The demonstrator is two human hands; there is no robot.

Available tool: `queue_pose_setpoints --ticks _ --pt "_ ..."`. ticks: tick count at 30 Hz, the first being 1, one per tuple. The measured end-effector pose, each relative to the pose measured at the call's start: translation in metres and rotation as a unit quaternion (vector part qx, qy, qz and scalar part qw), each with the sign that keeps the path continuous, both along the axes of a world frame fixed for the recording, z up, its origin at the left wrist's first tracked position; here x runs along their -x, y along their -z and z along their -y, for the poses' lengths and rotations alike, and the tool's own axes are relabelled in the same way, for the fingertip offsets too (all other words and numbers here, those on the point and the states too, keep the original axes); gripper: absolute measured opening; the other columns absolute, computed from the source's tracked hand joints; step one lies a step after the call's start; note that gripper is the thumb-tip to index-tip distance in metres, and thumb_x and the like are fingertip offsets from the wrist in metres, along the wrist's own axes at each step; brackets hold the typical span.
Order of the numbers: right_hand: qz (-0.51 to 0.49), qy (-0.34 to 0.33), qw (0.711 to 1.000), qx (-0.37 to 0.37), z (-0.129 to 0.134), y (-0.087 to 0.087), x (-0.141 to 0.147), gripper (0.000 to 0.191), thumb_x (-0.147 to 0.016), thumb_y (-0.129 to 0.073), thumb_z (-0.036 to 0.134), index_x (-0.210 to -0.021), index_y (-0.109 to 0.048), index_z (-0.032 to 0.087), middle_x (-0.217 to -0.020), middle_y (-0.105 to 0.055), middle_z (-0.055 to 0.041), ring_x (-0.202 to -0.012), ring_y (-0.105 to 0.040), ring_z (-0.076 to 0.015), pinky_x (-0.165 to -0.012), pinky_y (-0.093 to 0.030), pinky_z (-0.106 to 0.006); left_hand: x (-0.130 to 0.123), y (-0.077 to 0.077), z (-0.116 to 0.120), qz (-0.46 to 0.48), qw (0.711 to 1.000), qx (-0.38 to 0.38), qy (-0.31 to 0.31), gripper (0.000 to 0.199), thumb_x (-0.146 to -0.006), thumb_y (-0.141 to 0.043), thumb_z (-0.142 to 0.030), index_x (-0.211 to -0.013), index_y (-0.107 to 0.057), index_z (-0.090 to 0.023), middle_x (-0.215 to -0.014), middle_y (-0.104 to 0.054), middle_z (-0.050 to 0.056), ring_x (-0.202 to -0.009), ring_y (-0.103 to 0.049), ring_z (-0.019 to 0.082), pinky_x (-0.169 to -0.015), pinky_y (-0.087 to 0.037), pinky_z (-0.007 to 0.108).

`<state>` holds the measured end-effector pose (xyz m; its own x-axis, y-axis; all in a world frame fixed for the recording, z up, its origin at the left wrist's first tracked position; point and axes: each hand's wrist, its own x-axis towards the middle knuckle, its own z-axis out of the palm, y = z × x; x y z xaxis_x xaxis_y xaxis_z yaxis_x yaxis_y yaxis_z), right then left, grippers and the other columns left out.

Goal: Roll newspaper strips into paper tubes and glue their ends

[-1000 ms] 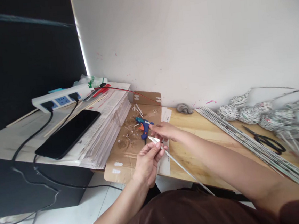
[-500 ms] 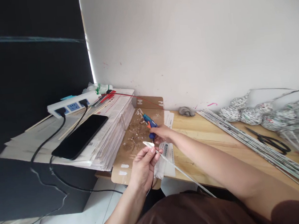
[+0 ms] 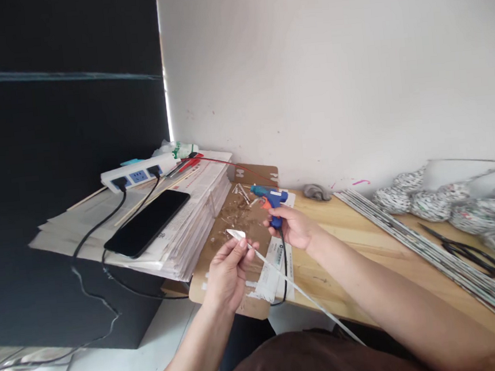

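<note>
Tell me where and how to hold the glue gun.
Probably best by its blue handle, from the right, as the right hand has it: trigger at its front, cord leaving its bottom, nozzle pointing left, away from that hand.

Taking the clock face from between the hands, the left hand [image 3: 229, 268] pinches a paper stick [image 3: 302, 293] near its pointed white end, the rest running toward four o'clock. The right hand [image 3: 293, 227] grips a blue glue gun [image 3: 277, 199], apart from the stick, nozzle toward nine. Cardboard [image 3: 205, 267] lies beneath on the counter [image 3: 318, 254]. At ten, a phone [image 3: 148, 224] and power strip [image 3: 139, 175] rest on stacked paper [image 3: 188, 248]; at three lie bundled rods [image 3: 413, 246], with scissors [image 3: 470, 252] beyond.
</note>
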<state>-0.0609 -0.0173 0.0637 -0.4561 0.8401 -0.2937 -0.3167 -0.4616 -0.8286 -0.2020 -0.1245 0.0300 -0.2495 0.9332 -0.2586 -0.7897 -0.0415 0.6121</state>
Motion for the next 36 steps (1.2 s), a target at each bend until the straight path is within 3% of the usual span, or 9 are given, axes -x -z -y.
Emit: queue_pose_setpoints --ticks 3,7,11,15,19,24,30,36 --pt "0.019 -0.028 0.995 -0.089 0.019 -0.018 -0.016 0.022 -0.072 -0.065 0.022 -0.091 -0.055 0.021 -0.071 -0.055 0.0011 -0.058 -0.054 -0.0112 -0.044 -0.039 -0.019 0.003 -0.005 -0.002 0.001 1.000 -0.005 -0.008 0.011 -0.069 -0.071 -0.006 -0.077 -0.066 -0.010 -0.079 -0.069 0.008 -0.079 -0.070 0.019 -0.066 -0.058 0.018" --pt "0.069 -0.059 0.978 -0.186 0.044 -0.033 -0.035 0.031 -0.082 -0.055 0.044 -0.102 -0.058 0.020 -0.071 -0.052 -0.0022 -0.060 -0.049 -0.0129 -0.051 -0.042 -0.024 0.004 -0.014 -0.006 -0.006 1.000 -0.017 -0.009 0.013 -0.068 -0.073 -0.006 -0.079 -0.067 -0.009 -0.081 -0.069 0.008 -0.080 -0.069 0.019 -0.067 -0.058 0.018" --pt "0.083 -0.099 0.977 -0.172 0.063 -0.032 -0.048 0.031 -0.082 -0.057 0.046 -0.100 -0.061 0.021 -0.062 -0.042 0.0001 -0.061 -0.048 -0.0146 -0.049 -0.041 -0.025 0.004 -0.022 -0.008 -0.017 1.000 -0.023 -0.007 0.015 -0.066 -0.073 -0.006 -0.080 -0.067 -0.009 -0.083 -0.069 0.008 -0.082 -0.069 0.021 -0.066 -0.058 0.018" --pt "0.102 -0.117 0.973 -0.172 0.074 -0.029 -0.054 0.025 -0.081 -0.061 0.043 -0.096 -0.061 0.023 -0.063 -0.044 0.0005 -0.056 -0.050 -0.0134 -0.041 -0.034 -0.022 0.003 -0.024 -0.007 -0.031 0.999 -0.027 0.002 0.015 -0.067 -0.073 -0.008 -0.081 -0.068 -0.009 -0.084 -0.069 0.009 -0.082 -0.069 0.020 -0.068 -0.057 0.018" --pt "0.170 -0.106 0.953 -0.229 0.083 -0.031 -0.054 0.032 -0.084 -0.058 0.045 -0.105 -0.060 0.022 -0.060 -0.044 0.0024 -0.048 -0.043 -0.0097 -0.042 -0.033 -0.022 0.000 -0.025 -0.007 -0.032 0.999 -0.027 0.009 0.015 -0.067 -0.074 -0.009 -0.080 -0.068 -0.010 -0.084 -0.070 0.008 -0.078 -0.069 0.018 -0.070 -0.057 0.019" --pt "0.257 -0.084 0.910 -0.313 0.090 -0.029 -0.052 0.032 -0.085 -0.055 0.046 -0.106 -0.060 0.022 -0.063 -0.049 0.0004 -0.052 -0.045 -0.0113 -0.048 -0.038 -0.024 -0.003 -0.026 -0.009 -0.018 0.999 -0.028 -0.006 0.015 -0.066 -0.073 -0.006 -0.079 -0.069 -0.011 -0.078 -0.070 0.004 -0.069 -0.068 0.013 -0.070 -0.058 0.020" --pt "0.211 -0.118 0.925 -0.293 0.087 -0.029 -0.051 0.033 -0.091 -0.044 0.047 -0.104 -0.054 0.018 -0.061 -0.042 0.0026 -0.049 -0.039 -0.0093 -0.047 -0.034 -0.023 -0.006 -0.029 -0.008 -0.014 0.999 -0.037 0.005 0.015 -0.065 -0.074 -0.007 -0.078 -0.069 -0.010 -0.077 -0.070 0.004 -0.070 -0.068 0.013 -0.069 -0.057 0.019" --pt "0.232 -0.107 0.913 -0.317 0.088 -0.029 -0.053 0.029 -0.092 -0.043 0.045 -0.094 -0.051 0.017 -0.064 -0.042 0.0028 -0.050 -0.038 -0.0081 -0.046 -0.030 -0.023 -0.009 -0.030 -0.007 -0.028 0.998 -0.047 0.018 0.015 -0.067 -0.074 -0.009 -0.080 -0.069 -0.010 -0.078 -0.070 0.004 -0.071 -0.068 0.012 -0.069 -0.057 0.018"
